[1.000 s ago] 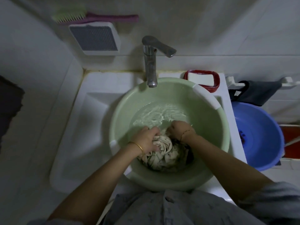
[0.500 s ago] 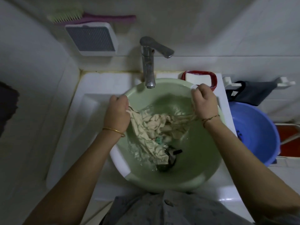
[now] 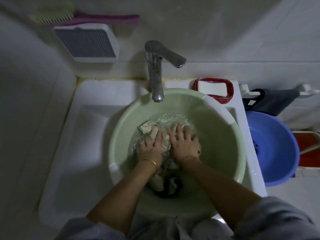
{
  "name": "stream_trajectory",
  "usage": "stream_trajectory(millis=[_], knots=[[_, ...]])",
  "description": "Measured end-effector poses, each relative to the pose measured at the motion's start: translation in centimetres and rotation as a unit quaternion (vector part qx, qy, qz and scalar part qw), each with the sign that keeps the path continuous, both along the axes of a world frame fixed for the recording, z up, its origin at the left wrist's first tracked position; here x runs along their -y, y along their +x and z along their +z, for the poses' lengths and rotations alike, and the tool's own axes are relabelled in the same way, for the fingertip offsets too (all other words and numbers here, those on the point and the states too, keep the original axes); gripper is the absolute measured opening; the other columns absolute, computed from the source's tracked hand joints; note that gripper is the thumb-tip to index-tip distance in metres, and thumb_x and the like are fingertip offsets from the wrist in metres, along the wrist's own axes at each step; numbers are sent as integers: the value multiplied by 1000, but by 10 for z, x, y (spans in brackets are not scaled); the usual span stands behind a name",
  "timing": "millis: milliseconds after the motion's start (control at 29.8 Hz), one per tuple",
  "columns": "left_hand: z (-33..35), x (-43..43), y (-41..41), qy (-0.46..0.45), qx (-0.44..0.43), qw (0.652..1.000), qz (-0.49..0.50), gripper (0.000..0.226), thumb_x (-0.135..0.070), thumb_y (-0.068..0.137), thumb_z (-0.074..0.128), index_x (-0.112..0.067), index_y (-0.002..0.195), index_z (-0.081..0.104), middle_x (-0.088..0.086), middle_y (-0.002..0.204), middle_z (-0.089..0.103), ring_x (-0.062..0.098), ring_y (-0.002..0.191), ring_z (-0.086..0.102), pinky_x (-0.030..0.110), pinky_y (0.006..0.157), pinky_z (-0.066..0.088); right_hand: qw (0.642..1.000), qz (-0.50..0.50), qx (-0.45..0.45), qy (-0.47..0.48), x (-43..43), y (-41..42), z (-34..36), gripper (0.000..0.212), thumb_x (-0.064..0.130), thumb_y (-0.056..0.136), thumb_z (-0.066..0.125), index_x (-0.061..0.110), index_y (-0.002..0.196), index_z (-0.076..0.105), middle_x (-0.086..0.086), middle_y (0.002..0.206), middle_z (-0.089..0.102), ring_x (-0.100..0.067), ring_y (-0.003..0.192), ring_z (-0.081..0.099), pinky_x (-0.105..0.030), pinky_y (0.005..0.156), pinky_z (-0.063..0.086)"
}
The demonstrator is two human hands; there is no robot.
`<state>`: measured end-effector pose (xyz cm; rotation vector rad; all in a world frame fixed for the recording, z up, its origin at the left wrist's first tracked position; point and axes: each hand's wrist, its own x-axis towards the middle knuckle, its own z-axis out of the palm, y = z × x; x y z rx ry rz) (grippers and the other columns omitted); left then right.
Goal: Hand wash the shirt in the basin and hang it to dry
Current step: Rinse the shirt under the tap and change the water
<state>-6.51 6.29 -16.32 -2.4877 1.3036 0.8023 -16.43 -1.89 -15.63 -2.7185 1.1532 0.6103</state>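
A pale green basin (image 3: pixel 223 153) sits in the white sink, holding shallow water. The cream shirt (image 3: pixel 149 129) lies bunched and wet in the basin's bottom, with a dark part showing near the front (image 3: pixel 170 186). My left hand (image 3: pixel 152 148) and my right hand (image 3: pixel 184 142) lie side by side on top of the shirt, palms down, fingers spread, pressing it into the water. Much of the shirt is hidden under my hands and wrists.
A steel tap (image 3: pixel 155 73) overhangs the basin's far rim. A red soap dish with white soap (image 3: pixel 213 88) stands at the back right. A blue basin (image 3: pixel 275 148) sits right of the sink, dark cloth (image 3: pixel 271 101) hanging above it. A brush (image 3: pixel 83 19) rests on the wall vent.
Half a second ago my hands held the shirt stretched out above the water, far apart. Now both have come together and pushed it down into the basin's bottom.
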Motion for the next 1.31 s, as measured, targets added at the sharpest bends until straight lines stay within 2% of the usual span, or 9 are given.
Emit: stream_trajectory(millis=[201, 369, 436, 604, 705, 839, 973, 1141, 1309], knots=[[2, 8, 25, -180, -186, 953, 159, 69, -30, 91, 56, -45, 146, 16, 18, 135, 30, 38, 125, 39, 35, 108, 31, 993, -106, 56, -4, 25, -1, -6, 69, 32, 96, 46, 34, 149, 1, -18, 148, 22, -40, 125, 37, -44, 82, 50], [25, 28, 20, -288, -599, 488, 566, 44, -30, 87, 56, -9, 126, 59, 21, 125, 60, 34, 111, 60, 45, 103, 42, 873, -346, 293, 178, 2, 14, 23, 29, 34, 91, 58, 25, 119, 56, -8, 116, 59, -25, 95, 60, -33, 82, 50], [40, 37, 18, -257, -608, 453, 599, 59, -58, 86, 48, -7, 102, 73, 19, 110, 68, 30, 95, 68, 41, 90, 50, 883, -296, 323, 166, -12, 10, 52, 30, 46, 88, 57, 20, 100, 64, -5, 99, 63, -24, 87, 60, -30, 71, 46], [54, 39, -11, -244, -572, 543, 564, 40, -36, 101, 30, -11, 114, 58, 17, 95, 68, 17, 79, 61, 23, 72, 47, 906, -248, 308, 153, -23, 20, 85, 39, 52, 90, 49, 17, 88, 67, -8, 89, 66, -26, 85, 60, -29, 60, 34], [54, 44, -17, -225, -535, 614, 535, 34, -28, 99, 39, -12, 76, 58, 6, 59, 63, 11, 51, 59, 15, 47, 45, 899, -278, 312, 132, -11, 20, 77, 36, 47, 91, 48, 17, 80, 63, -9, 81, 64, -30, 83, 61, -30, 60, 35], [54, 43, -6, -163, -439, 772, 430, 46, -49, 93, 43, -10, 90, 69, 10, 102, 71, 22, 88, 65, 36, 85, 50, 906, -307, 272, 108, 12, 15, 62, 34, 45, 93, 45, 16, 92, 63, -11, 96, 67, -31, 88, 61, -28, 66, 40], [51, 24, 15, -210, -159, 944, 200, 36, -39, 97, 38, -8, 106, 54, 17, 115, 55, 26, 89, 52, 33, 77, 41, 958, -250, 137, 21, 39, -5, 49, 39, 49, 91, 50, 22, 119, 47, -9, 119, 49, -29, 99, 54, -39, 78, 51], [21, 13, 6, -115, -3, 992, 47, 58, -47, 98, 25, -27, 149, 8, 14, 154, 6, 35, 139, 15, 48, 111, 21, 998, -43, 50, 10, 12, 2, 18, 66, 48, 93, 39, 36, 148, 4, -16, 156, 2, -41, 141, 8, -57, 110, 17], [-8, 3, 1, -40, 42, 997, -41, 62, -56, 96, 15, -25, 150, 13, 18, 147, 25, 36, 130, 27, 43, 103, 31, 993, 106, -43, -13, 19, -6, -9, 55, 48, 98, 25, 37, 148, 5, -11, 158, -11, -39, 143, 2, -61, 107, 15]])
